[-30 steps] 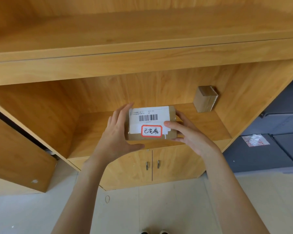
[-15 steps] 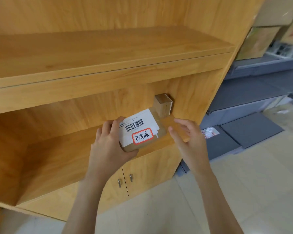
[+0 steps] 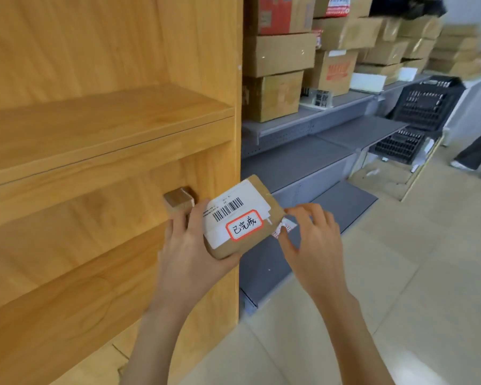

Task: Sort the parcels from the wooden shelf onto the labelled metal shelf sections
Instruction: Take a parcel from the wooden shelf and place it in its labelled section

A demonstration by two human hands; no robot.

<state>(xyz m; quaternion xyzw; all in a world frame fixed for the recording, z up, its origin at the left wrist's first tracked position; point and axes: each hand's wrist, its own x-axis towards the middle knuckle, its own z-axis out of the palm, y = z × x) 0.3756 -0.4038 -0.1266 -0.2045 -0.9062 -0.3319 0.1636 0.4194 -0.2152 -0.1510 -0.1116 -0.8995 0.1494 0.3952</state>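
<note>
Brown parcel [image 3: 240, 218] — white barcode label, red-bordered sticker; honey wooden shelf [image 3: 95, 129]; grey metal shelf [image 3: 303, 159].

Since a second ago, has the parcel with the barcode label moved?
Yes. The parcel, held in the left hand, has come out of the wooden shelf rightward, past its side panel.

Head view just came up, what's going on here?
A person holds a small brown parcel in the left hand, clear of the wooden shelf; the right hand hovers open beside it. Another small parcel sits on the wooden shelf. The grey metal shelf lies just to the right, with cartons stacked higher up.
</note>
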